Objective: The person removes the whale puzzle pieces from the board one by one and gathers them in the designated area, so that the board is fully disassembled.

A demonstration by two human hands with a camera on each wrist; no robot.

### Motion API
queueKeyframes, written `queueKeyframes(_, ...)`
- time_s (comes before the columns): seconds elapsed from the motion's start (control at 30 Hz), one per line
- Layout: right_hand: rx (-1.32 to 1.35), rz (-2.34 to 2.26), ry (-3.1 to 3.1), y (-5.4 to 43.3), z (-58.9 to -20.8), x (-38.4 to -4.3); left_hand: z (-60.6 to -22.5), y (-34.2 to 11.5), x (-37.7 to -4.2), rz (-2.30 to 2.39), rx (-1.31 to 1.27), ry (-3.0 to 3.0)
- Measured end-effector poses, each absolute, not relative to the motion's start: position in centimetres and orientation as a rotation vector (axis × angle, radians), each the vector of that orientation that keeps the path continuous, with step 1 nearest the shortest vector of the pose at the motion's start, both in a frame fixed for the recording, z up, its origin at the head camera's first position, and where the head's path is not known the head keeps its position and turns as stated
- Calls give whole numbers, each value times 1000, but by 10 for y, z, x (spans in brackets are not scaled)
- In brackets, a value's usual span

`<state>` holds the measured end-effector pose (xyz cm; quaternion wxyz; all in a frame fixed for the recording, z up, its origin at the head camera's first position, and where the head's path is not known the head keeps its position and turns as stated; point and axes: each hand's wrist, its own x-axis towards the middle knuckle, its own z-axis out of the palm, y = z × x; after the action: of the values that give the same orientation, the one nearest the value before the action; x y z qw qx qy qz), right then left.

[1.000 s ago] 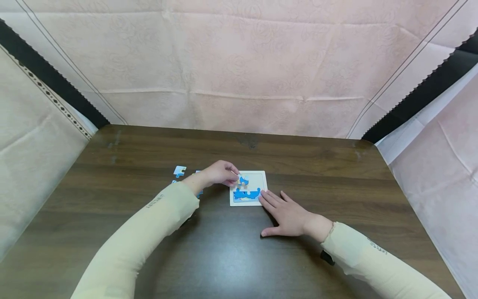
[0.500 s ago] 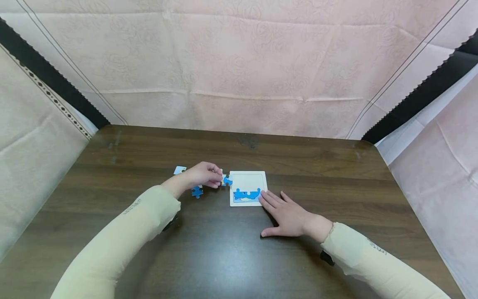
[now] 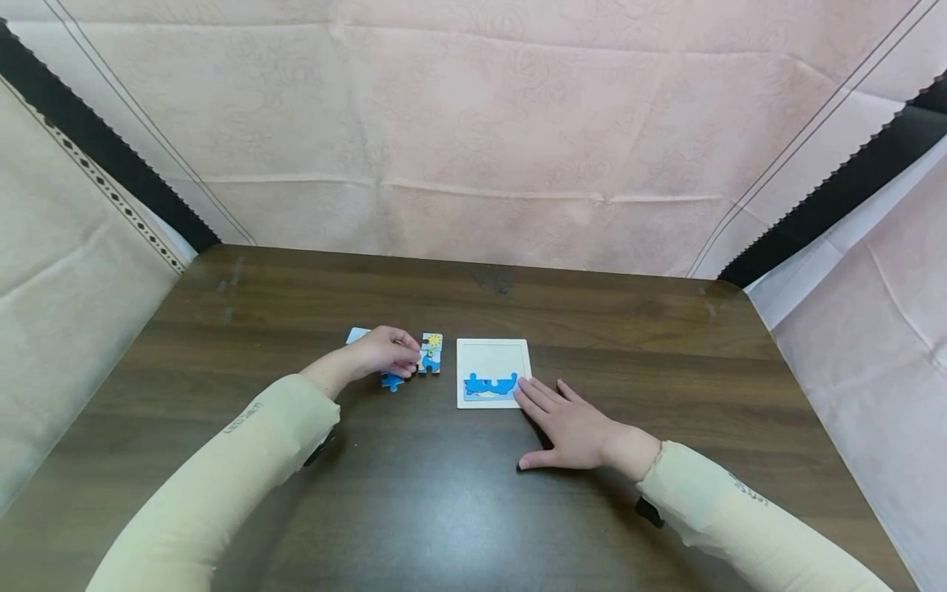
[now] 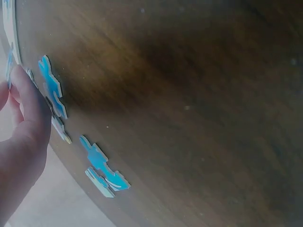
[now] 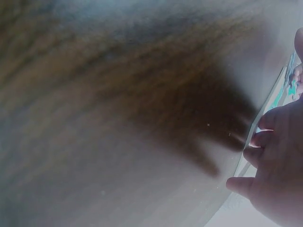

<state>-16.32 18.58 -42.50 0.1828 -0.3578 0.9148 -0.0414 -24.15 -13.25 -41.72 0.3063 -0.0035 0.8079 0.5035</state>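
Head view: left hand (image 3: 385, 352) rests on the dark table (image 3: 473, 510), fingers curled, fingertips pinching a puzzle piece (image 3: 431, 353) that lies just left of the white puzzle tray (image 3: 493, 353). A blue piece (image 3: 391, 381) peeks out under the hand; another pale piece (image 3: 358, 335) is half hidden behind it. Right hand (image 3: 570, 423) lies flat, fingers straight, fingertips touching the tray's near right corner. Only the tray's near row is filled (blue); wide bare wood lies all round.

Left wrist view: table edge cuts across the bottom; two blue pieces (image 4: 51, 92) and (image 4: 102, 165) lie near it, a fingertip beside the first.

Right wrist view: blurred; probably the tray edge (image 5: 265, 113) by the fingers (image 5: 270, 156).
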Motion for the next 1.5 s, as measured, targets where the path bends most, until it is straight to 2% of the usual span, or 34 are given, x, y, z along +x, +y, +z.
queueKeyframes(0.37,-1009,-122,2580,185,-426,-164,-419,-131,-239,1297,12,2158)
queueKeyframes(0.83,-1002,-154,2575,185,-421,-164,-402,-127,-241,1173,117,2228)
queueKeyframes(1.5,-1071,-211,2604,178,-421,-173,-412,-82,-243,1122,218,2189)
